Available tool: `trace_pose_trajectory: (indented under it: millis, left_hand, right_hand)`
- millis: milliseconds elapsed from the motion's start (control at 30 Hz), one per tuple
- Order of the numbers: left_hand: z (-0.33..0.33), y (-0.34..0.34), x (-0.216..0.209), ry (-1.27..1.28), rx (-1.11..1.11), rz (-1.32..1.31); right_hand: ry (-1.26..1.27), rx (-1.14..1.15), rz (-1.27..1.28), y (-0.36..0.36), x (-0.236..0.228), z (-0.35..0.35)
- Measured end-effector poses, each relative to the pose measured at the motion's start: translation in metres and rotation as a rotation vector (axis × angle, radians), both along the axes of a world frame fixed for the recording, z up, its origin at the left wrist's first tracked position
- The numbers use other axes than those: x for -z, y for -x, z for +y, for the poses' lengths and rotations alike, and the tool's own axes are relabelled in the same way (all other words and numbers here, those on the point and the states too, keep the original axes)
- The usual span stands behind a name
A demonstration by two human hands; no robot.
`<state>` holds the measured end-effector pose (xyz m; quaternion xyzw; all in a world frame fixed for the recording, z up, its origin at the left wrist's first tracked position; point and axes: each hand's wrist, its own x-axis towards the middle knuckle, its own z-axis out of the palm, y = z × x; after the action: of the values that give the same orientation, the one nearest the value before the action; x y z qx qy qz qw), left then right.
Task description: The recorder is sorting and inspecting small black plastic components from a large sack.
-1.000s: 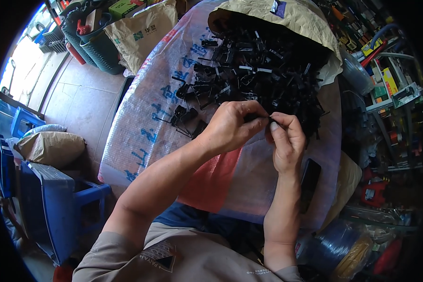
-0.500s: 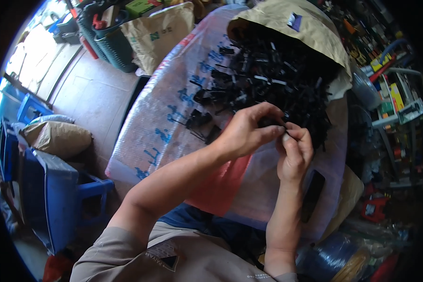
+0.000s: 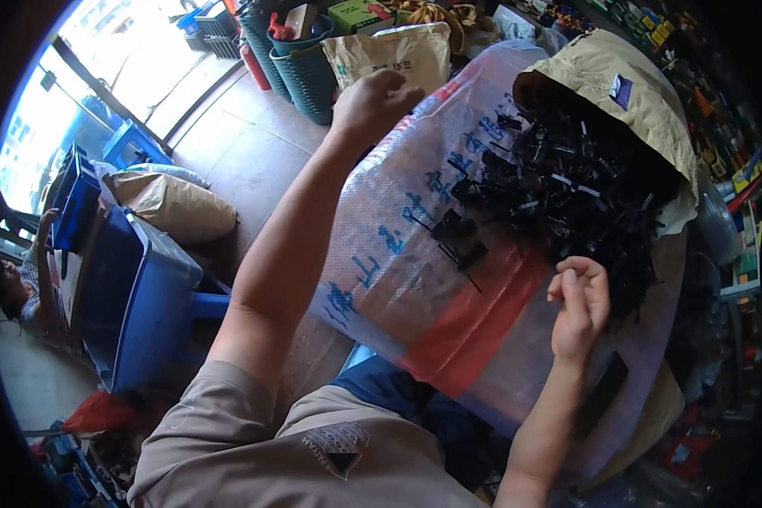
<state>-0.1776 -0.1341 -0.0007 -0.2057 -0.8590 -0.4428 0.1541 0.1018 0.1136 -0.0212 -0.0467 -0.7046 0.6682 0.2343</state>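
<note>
My left hand (image 3: 379,100) is stretched out far to the left, in front of an upright paper bag (image 3: 389,55). Its fingers are curled, and whatever they may hold is hidden. Low over the near side of a heap of small black plastic parts (image 3: 559,182), my right hand (image 3: 581,296) is closed with thumb and fingers together; nothing in it can be made out. The parts spill from the mouth of a large brown paper sack (image 3: 643,80) onto a whitish woven sack (image 3: 372,241) with blue writing and a red band. A few black parts (image 3: 461,237) lie apart, left of the heap.
Stacked green baskets (image 3: 305,80) and a red cylinder (image 3: 254,68) stand at the far left. Below them are a full brown sack (image 3: 178,203), a blue plastic tub (image 3: 148,279) and a blue stool (image 3: 135,144). Another person (image 3: 38,284) is at the left edge. Cluttered shelves line the right.
My hands were together over the heap and are now apart. The left has swung far out toward the upright paper bag; the right stays near the heap. The view has turned left.
</note>
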Motion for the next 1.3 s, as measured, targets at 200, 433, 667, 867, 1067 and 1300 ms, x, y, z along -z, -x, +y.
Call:
trace_pose_trajectory:
  millis: [200,433,667,867,1067,1300]
  left_hand:
    - [0.015,-0.083,0.016,0.164,0.370,-0.128]
    - [0.044,-0.139,0.037,0.362,0.405,-0.081]
    - [0.080,-0.175,0.047,0.215,0.623,-0.072]
    - [0.101,-0.172,0.043,0.181,0.739,-0.021]
    - [0.086,-0.167,0.043,0.121,0.814,-0.229]
    - [0.094,-0.170,0.033,-0.096,0.862,-0.433]
  right_hand:
    - [-0.606,-0.005,-0.046,0.005,0.003,-0.020]
    - [-0.967,-0.160,0.080,0.026,0.027,-0.035]
    - [-0.813,-0.149,-0.008,-0.003,0.003,-0.001]
    - [-0.753,-0.176,-0.266,-0.009,0.011,0.016]
    - [-0.791,-0.087,-0.199,-0.004,0.024,0.012]
    - [-0.540,-0.093,-0.117,-0.008,0.003,0.024]
